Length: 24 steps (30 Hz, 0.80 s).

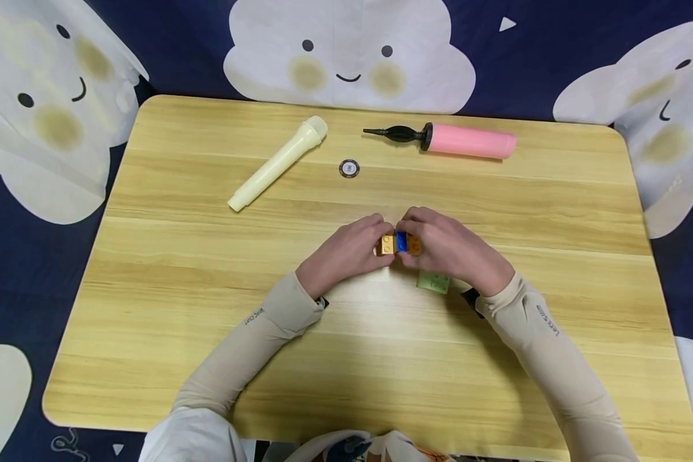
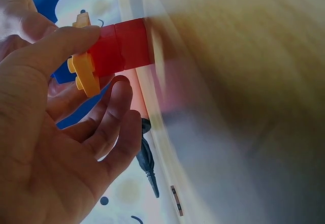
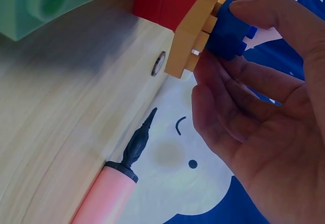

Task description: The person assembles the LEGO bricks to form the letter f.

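Note:
A small stack of toy building bricks stands between the two hands: red bricks (image 2: 133,43) at the bottom, a wide orange brick (image 3: 190,36) over them and a blue brick (image 3: 226,33) on top, its studs facing up. My left hand (image 1: 349,250) pinches the stack at the red bricks, its thumb lying near the orange brick. On the other side, my right hand (image 1: 447,247) pinches the blue brick between thumb and fingers. A light green brick (image 1: 433,282) with studs lies on the table just below the right hand.
Toward the back of the wooden table (image 1: 208,333) lie a cream microphone-shaped tube (image 1: 277,164), a dark round chip (image 1: 349,169) and a pink hand pump (image 1: 470,141) with a black nozzle. A dark blue cloth with white clouds (image 1: 349,58) hangs around the table.

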Available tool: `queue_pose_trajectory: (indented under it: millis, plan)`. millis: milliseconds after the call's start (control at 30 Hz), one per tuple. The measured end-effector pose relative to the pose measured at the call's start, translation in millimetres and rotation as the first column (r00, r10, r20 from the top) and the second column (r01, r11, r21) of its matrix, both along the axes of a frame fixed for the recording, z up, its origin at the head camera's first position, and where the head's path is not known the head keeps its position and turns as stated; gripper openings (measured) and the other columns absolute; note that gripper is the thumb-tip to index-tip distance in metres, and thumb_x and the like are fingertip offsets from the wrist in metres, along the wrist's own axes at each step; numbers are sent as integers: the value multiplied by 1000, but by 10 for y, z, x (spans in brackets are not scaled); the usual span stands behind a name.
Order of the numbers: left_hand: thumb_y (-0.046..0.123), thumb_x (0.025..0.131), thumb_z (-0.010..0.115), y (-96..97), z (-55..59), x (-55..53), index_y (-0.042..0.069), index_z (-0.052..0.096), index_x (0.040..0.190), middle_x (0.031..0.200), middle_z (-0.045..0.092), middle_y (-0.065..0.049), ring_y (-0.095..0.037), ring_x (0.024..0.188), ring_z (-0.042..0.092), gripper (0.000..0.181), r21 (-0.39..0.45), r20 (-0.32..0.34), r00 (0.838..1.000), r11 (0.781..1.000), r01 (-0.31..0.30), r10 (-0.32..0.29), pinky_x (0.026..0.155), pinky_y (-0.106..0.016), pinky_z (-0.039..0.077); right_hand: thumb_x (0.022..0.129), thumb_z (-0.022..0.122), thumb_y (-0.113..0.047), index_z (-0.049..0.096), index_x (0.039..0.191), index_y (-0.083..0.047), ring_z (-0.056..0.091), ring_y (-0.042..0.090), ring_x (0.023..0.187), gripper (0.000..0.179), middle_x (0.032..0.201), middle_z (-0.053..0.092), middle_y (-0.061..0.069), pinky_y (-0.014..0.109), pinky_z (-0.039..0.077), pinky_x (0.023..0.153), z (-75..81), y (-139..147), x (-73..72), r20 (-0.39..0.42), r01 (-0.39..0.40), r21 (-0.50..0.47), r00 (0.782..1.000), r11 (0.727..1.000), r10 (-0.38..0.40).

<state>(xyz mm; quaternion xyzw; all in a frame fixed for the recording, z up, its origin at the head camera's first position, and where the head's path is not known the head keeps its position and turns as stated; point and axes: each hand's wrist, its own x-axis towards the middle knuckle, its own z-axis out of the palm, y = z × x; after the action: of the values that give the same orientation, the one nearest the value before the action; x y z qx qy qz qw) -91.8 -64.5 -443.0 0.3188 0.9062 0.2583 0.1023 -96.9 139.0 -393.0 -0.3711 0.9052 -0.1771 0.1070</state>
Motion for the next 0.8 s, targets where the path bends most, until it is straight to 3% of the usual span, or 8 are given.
queue_pose_trajectory:
  millis: [467, 800]
  plan:
    - [28, 93, 68, 0, 14, -13, 7, 65, 115, 94, 51, -1, -13, 79, 48, 30, -17, -11, 1000, 1000, 3, -3, 67, -25, 44, 82, 82, -18, 70, 111, 4, 62, 22, 93, 39, 107, 63, 11, 37, 55, 82, 35, -35, 2, -28, -26, 26, 999, 999, 26]
    - [27, 92, 68, 5, 4, -17, 6, 64, 116, 96, 52, -2, -14, 80, 49, 32, -14, 0, 1000, 1000, 2, -2, 67, -26, 45, 83, 82, -16, 70, 114, 5, 61, 23, 90, 39, 106, 62, 11, 37, 54, 80, 51, -55, 7, 5, -25, 38, 1000, 999, 25]
